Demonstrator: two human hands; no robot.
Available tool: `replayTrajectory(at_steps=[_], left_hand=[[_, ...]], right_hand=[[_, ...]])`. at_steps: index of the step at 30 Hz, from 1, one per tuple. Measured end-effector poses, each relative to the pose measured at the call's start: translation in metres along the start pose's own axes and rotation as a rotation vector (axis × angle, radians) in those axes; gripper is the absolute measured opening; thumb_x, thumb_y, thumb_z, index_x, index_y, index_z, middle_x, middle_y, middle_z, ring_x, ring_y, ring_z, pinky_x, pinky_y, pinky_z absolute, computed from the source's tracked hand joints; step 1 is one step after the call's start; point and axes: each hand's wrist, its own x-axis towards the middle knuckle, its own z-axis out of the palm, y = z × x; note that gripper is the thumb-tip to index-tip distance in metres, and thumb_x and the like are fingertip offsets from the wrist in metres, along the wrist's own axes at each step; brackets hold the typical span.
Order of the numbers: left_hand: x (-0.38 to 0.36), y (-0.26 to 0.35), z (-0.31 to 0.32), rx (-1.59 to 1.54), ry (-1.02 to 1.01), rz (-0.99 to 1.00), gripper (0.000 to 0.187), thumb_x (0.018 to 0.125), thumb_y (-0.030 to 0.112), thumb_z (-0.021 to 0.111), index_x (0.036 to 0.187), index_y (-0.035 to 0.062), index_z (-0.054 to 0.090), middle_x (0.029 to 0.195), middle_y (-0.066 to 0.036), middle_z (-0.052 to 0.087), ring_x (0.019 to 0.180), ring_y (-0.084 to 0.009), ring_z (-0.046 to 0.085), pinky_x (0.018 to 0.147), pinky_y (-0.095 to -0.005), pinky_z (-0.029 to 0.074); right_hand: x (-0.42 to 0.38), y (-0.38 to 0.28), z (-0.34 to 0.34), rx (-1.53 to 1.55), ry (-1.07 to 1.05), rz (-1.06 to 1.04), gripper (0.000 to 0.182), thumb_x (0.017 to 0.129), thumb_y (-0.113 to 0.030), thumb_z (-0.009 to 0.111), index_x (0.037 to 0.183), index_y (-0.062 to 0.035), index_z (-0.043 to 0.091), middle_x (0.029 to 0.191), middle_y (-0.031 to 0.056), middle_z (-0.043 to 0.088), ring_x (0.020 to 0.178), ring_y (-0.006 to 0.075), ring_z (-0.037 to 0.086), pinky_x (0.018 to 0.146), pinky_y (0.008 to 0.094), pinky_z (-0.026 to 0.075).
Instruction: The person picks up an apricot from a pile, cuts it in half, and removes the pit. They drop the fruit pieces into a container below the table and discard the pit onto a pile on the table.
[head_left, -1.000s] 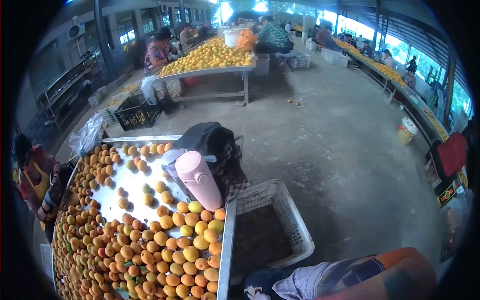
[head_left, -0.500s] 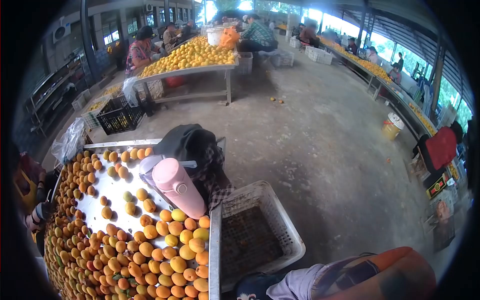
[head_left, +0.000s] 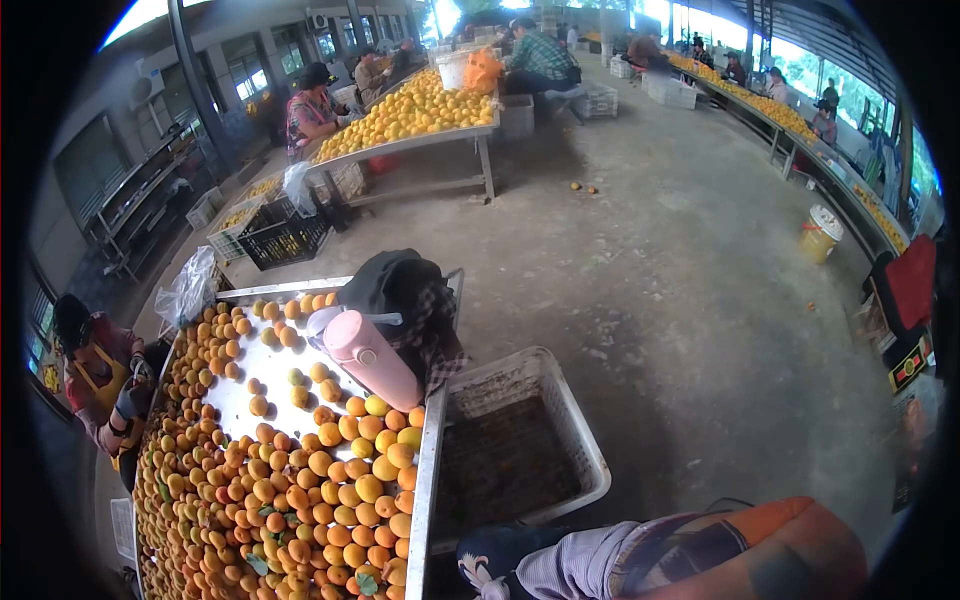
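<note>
Neither of my hands can be made out. An arm in an orange and patchwork sleeve (head_left: 740, 550) with a lilac striped cuff (head_left: 570, 565) reaches in from the lower right. Its hand is not visible past the cuff. By the cuff is dark navy cloth (head_left: 500, 548) with a pale print. A metal-edged sorting table (head_left: 428, 480) at lower left bears many orange and yellow apricots (head_left: 300, 490). On its right side a pink thermos (head_left: 375, 362) leans against a dark bundle of black and checked cloth (head_left: 400, 300). The nearest container is a white plastic crate (head_left: 590, 450).
A co-worker with gloved hands (head_left: 132, 400) stands at the table's left side. Clear plastic bags (head_left: 188, 285) hang at its far left corner. Farther off are another fruit-laden table (head_left: 420, 140), a black crate (head_left: 282, 235), a yellow-and-white bucket (head_left: 820, 235) and several seated people.
My view has shifted, so the scene sits farther right and the co-worker on the left shows more fully. The thermos and crate remain in place. The sleeve has moved slightly left.
</note>
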Motion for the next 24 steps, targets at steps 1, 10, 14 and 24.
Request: replayTrajectory(at_steps=[1,10,14,24], left_hand=[[-0.011,0.007,0.001,-0.027,-0.017,0.000,0.057,0.089,0.028,0.061,0.135,0.0041,0.039,0.120,-0.015,0.056,0.101,-0.0231,0.057,0.085,-0.0341,0.049],[-0.087,0.055,-0.006,-0.208,-0.113,0.003,0.053,0.090,0.028,0.059,0.134,0.0031,0.042,0.117,-0.014,0.057,0.098,-0.0216,0.058,0.083,-0.0323,0.050],[-0.114,0.065,-0.012,-0.257,-0.127,0.002,0.052,0.091,0.028,0.058,0.134,0.0027,0.043,0.116,-0.014,0.058,0.097,-0.0210,0.058,0.082,-0.0316,0.050],[-0.151,0.075,-0.024,-0.317,-0.141,-0.017,0.049,0.093,0.028,0.056,0.133,0.0016,0.045,0.113,-0.013,0.060,0.094,-0.0193,0.060,0.079,-0.0297,0.051]], right_hand=[[0.001,0.002,0.005,-0.014,-0.005,-0.002,0.021,0.089,-0.030,0.060,0.099,-0.0120,0.061,0.070,-0.0012,0.058,0.052,0.0107,0.048,0.046,0.0250,0.039],[0.008,0.027,0.063,-0.243,-0.016,-0.083,0.022,0.089,-0.034,0.060,0.094,-0.0132,0.062,0.066,-0.0018,0.056,0.047,0.0099,0.045,0.041,0.0250,0.037],[-0.011,-0.005,0.107,-0.063,0.095,0.183,0.022,0.090,-0.035,0.058,0.090,-0.0124,0.061,0.066,-0.0008,0.055,0.045,0.0092,0.043,0.040,0.0235,0.035],[-0.021,0.031,0.085,0.036,-0.082,-0.144,0.026,0.092,-0.028,0.058,0.103,-0.0045,0.062,0.096,0.0070,0.064,0.091,0.0167,0.060,0.077,0.0307,0.050]])
